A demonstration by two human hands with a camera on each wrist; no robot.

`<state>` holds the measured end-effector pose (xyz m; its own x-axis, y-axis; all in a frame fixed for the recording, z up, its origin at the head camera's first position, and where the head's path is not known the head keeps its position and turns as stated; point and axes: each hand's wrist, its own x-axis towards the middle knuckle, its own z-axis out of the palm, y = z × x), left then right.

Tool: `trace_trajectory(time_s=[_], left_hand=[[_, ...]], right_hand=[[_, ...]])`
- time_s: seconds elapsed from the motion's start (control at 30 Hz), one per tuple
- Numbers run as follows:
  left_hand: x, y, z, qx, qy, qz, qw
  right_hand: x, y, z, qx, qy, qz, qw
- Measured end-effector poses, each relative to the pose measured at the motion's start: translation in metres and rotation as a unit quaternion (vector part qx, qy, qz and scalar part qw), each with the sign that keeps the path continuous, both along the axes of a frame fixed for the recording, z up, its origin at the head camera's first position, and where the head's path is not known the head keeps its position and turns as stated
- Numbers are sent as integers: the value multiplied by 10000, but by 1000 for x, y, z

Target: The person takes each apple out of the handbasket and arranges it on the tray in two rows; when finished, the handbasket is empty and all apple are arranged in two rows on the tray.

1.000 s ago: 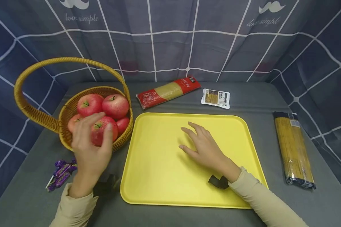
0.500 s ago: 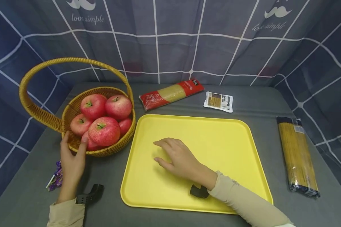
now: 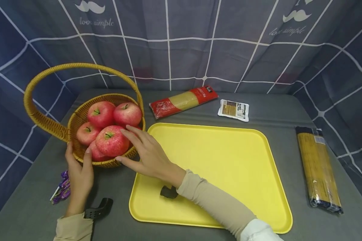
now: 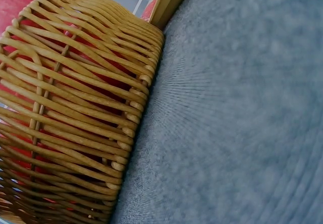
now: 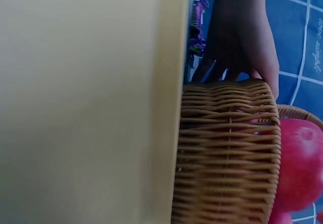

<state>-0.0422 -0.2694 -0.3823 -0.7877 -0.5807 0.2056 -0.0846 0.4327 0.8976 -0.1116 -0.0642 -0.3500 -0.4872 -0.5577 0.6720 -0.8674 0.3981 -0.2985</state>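
Observation:
A wicker basket with a tall arched handle stands at the left, filled with several red apples. My left hand holds its near left side, thumb over the rim; in the right wrist view the fingers of that left hand lie against the woven wall. My right hand reaches over the basket's right side. Its fingers are extended beside the large front apple, fingertips right at the fruit and thumb by the rim. The woven side of the basket fills the left of the left wrist view.
A yellow tray lies to the basket's right, under my right forearm. Behind it are a red pasta packet and a small white sachet. A long pasta pack lies far right; purple-wrapped lollipops lie beside my left hand.
My left hand has drawn back from above the apples to the basket's near left rim. My right hand has moved left from over the tray to the front apple.

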Motion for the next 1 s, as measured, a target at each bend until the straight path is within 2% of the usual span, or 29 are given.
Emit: trace_trajectory(time_s=[0.2,0.47,0.57,0.7,0.9,1.0], left_hand=[[2,1,3,-58,-88,5,9999],[2,1,3,-101,22,0,9999],[1,2,3,-89,28,-25,10000],[1,1,3,-80,-10,4,10000],[3,1,3,-66,-64,72,9999],[2,1,2,-89,-31,87,9999]], right_hand=[[-11,-32,5,-160,85,-319,9993],[-14,-49,7,274,-622,-404,9969],[-14,-49,8,244,-794,-366,9959],[-12,-44,11,-89,-1082,-153,9940],[-3,-29,18,-555,-1839,149,9813],[-4,-16,18,-769,-2064,247,9751]])
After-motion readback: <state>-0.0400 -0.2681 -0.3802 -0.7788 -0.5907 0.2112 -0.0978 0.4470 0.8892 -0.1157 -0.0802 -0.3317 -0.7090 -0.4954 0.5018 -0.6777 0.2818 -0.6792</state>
